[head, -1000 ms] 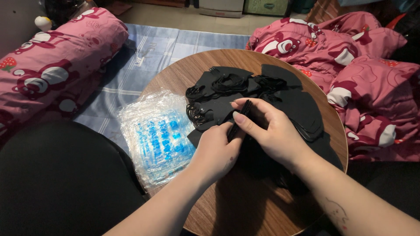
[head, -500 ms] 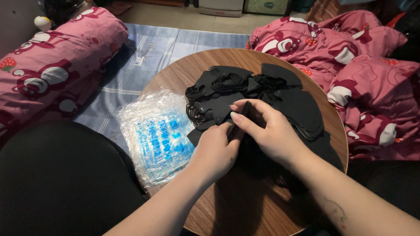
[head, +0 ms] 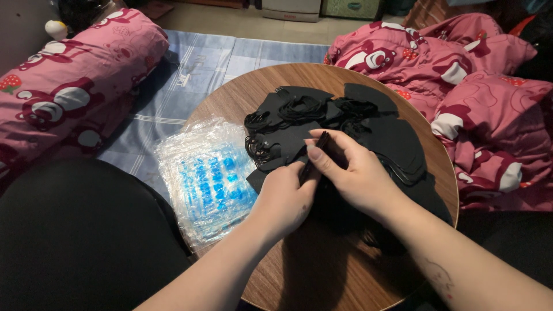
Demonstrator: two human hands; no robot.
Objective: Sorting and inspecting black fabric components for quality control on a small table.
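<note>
A thin, matte black mask (head: 320, 151) is pinched folded between left hand (head: 286, 198) and right hand (head: 352, 173), above a loose black mask pile (head: 345, 124) on the round wood-grain table (head: 253, 92); crinkled clear plastic sleeves (head: 204, 175) lie just left

The room is dim, with soft light falling from above and slightly in front of the hands (head: 322, 184). The forearms are the brightest parts. Below the hands a dark shadow lies on the desk (head: 276, 98). Left of the hands, the clear plastic packets (head: 204, 173) show small glare spots. The black pile beyond the fingers loses detail. Focus is sharp, and the corners darken.
</note>
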